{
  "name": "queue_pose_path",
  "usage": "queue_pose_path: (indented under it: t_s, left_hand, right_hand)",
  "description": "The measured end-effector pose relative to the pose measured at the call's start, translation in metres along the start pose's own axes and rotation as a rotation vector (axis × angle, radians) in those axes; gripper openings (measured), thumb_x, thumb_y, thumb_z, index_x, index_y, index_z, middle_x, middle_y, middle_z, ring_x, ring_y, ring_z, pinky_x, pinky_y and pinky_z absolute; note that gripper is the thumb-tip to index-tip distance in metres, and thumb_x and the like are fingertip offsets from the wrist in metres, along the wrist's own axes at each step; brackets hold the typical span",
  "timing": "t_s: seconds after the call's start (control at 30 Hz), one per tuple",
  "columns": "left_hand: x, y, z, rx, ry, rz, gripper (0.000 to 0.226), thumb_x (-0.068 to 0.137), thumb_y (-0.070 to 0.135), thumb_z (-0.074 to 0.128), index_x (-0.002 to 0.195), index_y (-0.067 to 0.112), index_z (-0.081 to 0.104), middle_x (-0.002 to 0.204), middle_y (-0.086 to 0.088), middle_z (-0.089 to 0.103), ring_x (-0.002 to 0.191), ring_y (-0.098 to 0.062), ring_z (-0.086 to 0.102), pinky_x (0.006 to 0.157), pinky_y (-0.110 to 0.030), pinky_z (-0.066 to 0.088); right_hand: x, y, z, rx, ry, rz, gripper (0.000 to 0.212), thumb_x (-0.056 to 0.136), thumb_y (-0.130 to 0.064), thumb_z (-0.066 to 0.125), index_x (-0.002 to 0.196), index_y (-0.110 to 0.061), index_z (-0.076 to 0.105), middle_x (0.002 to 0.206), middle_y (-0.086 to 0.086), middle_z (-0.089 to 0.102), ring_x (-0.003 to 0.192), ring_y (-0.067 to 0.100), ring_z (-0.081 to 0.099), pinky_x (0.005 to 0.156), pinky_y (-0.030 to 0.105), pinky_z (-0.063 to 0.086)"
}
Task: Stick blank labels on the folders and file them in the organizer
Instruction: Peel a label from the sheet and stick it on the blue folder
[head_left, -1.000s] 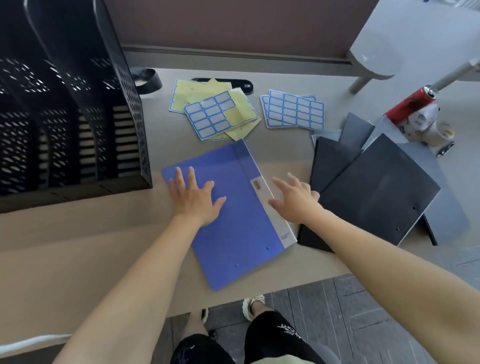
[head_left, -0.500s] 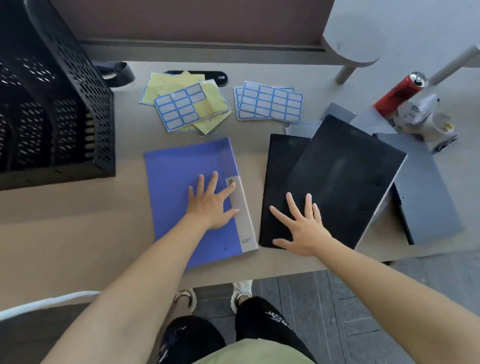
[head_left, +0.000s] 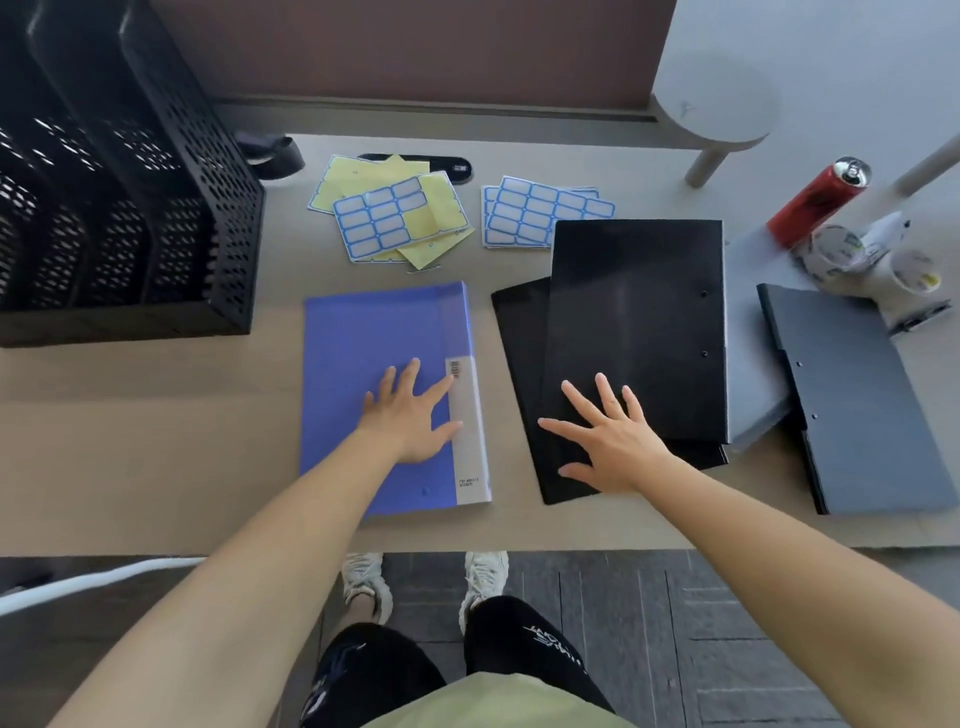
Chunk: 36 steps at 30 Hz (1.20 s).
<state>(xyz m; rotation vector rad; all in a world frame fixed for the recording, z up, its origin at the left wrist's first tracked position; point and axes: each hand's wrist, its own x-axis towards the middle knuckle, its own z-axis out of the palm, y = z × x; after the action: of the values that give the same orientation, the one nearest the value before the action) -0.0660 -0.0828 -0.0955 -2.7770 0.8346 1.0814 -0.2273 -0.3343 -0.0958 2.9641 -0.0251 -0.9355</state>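
A person stands at a desk (head_left: 156, 441) where a black mesh organizer (head_left: 156, 218) sits at the far left, no folder visible in its slots. Two black folders (head_left: 634, 322) lie stacked askew at centre right, the upper one overlapping the lower. A blue folder (head_left: 374, 374) lies flat just beside them, not touching, and a grey folder (head_left: 852, 405) lies further right. Label sheets (head_left: 540, 215) rest beyond the folders, near the desk's back edge. The right hand (head_left: 608, 441) lies flat on the black stack, fingers spread. The left hand (head_left: 410, 415) lies flat on the blue folder, fingers likewise spread, gripping nothing. No label shows on any cover. The likely risks are that the smooth, uneven stack slides off the near edge under a push, or that a folder gets filed unlabelled.
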Motion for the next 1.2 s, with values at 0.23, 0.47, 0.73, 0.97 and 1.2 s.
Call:
queue_pose_path:
  t_s: [0.23, 0.47, 0.73, 0.97, 1.2]
  left_hand:
    - [-0.005, -0.046, -0.005, 0.018, 0.104, -0.062, 0.075, 0.094, 0.065, 0.036, 0.155, 0.027, 0.014, 0.163, -0.007, 0.003, 0.149, -0.032, 0.003, 0.120, -0.045, 0.018]
    - [0.043, -0.115, 0.005, -0.005, 0.345, -0.067, 0.087, 0.091, 0.070, 0.033, 0.157, 0.021, 0.002, 0.165, -0.005, -0.005, 0.151, -0.031, -0.007, 0.121, -0.047, 0.010]
    - [0.091, -0.124, 0.023, 0.019, 0.743, -0.016, 0.078, 0.086, 0.075, 0.033, 0.152, 0.033, 0.027, 0.163, 0.002, 0.019, 0.149, -0.027, 0.013, 0.116, -0.049, 0.016]
    - [0.083, -0.112, 0.018, -0.083, 0.903, 0.011, 0.050, 0.091, 0.059, 0.049, 0.127, 0.028, 0.061, 0.134, -0.002, 0.052, 0.125, -0.032, 0.043, 0.103, -0.042, 0.035]
    - [0.042, -0.101, 0.046, -0.055, 0.785, -0.012, 0.049, 0.094, 0.057, 0.043, 0.135, 0.032, 0.053, 0.144, 0.001, 0.046, 0.132, -0.028, 0.041, 0.106, -0.043, 0.038]
  right_hand:
    - [0.031, -0.066, -0.055, 0.313, 0.158, 0.032, 0.063, 0.097, -0.053, 0.045, 0.153, -0.035, 0.022, 0.162, 0.007, 0.016, 0.149, 0.034, 0.012, 0.118, 0.050, 0.021]
    - [0.135, -0.131, -0.083, 0.275, 0.222, 0.004, 0.060, 0.102, -0.047, 0.039, 0.155, -0.029, 0.018, 0.166, 0.005, 0.002, 0.152, 0.028, -0.001, 0.122, 0.044, 0.011]
    - [0.182, -0.135, -0.038, 0.071, 0.525, 0.153, 0.061, 0.100, -0.054, 0.021, 0.156, -0.031, 0.014, 0.166, 0.004, 0.007, 0.153, 0.025, 0.001, 0.123, 0.042, 0.000]
    - [0.165, -0.134, -0.032, 0.109, 0.592, 0.122, 0.056, 0.100, -0.056, 0.024, 0.153, -0.035, 0.026, 0.164, -0.001, 0.019, 0.152, 0.023, 0.009, 0.123, 0.040, 0.005]
    - [0.117, -0.147, -0.019, 0.137, 0.620, 0.087, 0.050, 0.099, -0.052, 0.038, 0.143, -0.029, 0.047, 0.150, 0.003, 0.044, 0.144, 0.025, 0.031, 0.116, 0.038, 0.022]
